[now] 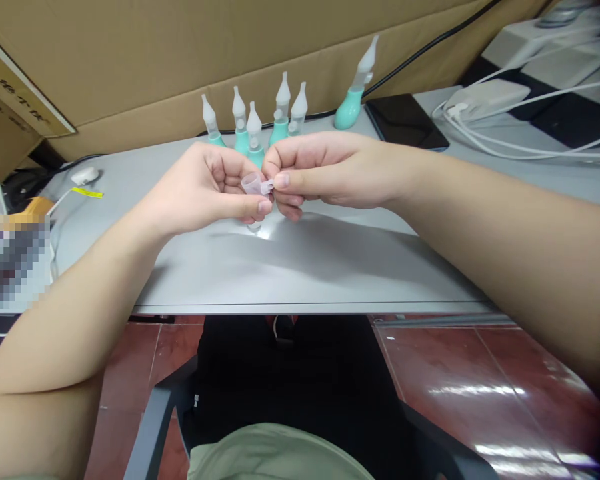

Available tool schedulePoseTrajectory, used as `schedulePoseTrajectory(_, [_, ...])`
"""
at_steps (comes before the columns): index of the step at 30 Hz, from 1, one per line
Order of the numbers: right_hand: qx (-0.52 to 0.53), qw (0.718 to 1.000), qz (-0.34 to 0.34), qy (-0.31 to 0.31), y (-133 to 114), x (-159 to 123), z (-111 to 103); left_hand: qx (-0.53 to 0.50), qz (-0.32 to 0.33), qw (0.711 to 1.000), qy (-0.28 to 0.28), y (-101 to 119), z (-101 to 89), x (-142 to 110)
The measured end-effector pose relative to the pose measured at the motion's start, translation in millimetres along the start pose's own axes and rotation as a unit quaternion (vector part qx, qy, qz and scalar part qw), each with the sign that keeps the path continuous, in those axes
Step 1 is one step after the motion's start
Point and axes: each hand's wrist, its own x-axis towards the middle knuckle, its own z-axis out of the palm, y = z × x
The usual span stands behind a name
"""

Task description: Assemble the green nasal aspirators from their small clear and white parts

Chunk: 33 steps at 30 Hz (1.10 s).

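Close together above the grey table, my two hands meet at a small translucent plastic tube piece (251, 183) with a wide, round opening. My left hand (215, 187) is closed around it, thumb along its near side. With thumb and fingertips my right hand (313, 173) pinches the narrow end of the same piece; the fingers hide part of it. Just behind the hands stand several nasal aspirators (241, 138) with teal bulbs and white tips. Another nasal aspirator (349, 109) leans apart at the right. Beneath the hands, a clear round bit (255, 227) shows on the table, its kind unclear.
A dark tablet or phone (405, 121) lies at the back right, beside a white power adapter (487, 100) and cables. A white mouse-like object (85, 175) sits at the left. Cardboard (205, 53) walls the back. The table's front edge (305, 309) runs above my lap.
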Motion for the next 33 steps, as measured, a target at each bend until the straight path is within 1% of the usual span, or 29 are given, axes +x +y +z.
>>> schedulePoseTrajectory(3, [-0.033, 0.999, -0.006, 0.023, -2, 0, 3, 0.014, 0.004, 1.0, 0.018, -2, -0.8, 1])
schedulePoseTrajectory(5, [-0.052, 0.996, -0.016, 0.064, -3, 1, 8, 0.027, 0.013, 0.999, 0.041, -3, -1.0, 1])
schedulePoseTrajectory(8, [-0.08, 0.986, -0.026, 0.143, -6, 2, 14, 0.048, 0.038, 0.995, 0.075, -4, 0.2, 1])
schedulePoseTrajectory(10, [-0.088, 0.982, -0.03, 0.167, -8, 3, 17, 0.059, 0.055, 0.993, 0.089, -3, 1.7, 0])
schedulePoseTrajectory(14, [-0.088, 0.98, -0.04, 0.177, -12, 4, 19, 0.079, 0.066, 0.989, 0.109, -3, 3.6, -1])
schedulePoseTrajectory(20, [-0.081, 0.977, -0.04, 0.192, -12, 3, 19, 0.11, 0.067, 0.986, 0.109, -1, 2.8, -4])
schedulePoseTrajectory(23, [-0.091, 0.974, -0.04, 0.205, -12, 4, 20, 0.109, 0.063, 0.986, 0.107, 0, 2.9, -4])
schedulePoseTrajectory(27, [-0.118, 0.967, -0.044, 0.219, -13, 5, 22, 0.103, 0.067, 0.985, 0.121, -1, 3.0, -4])
schedulePoseTrajectory(33, [-0.109, 0.972, -0.053, 0.201, -11, 5, 20, 0.08, 0.058, 0.99, 0.103, -5, 2.1, -1])
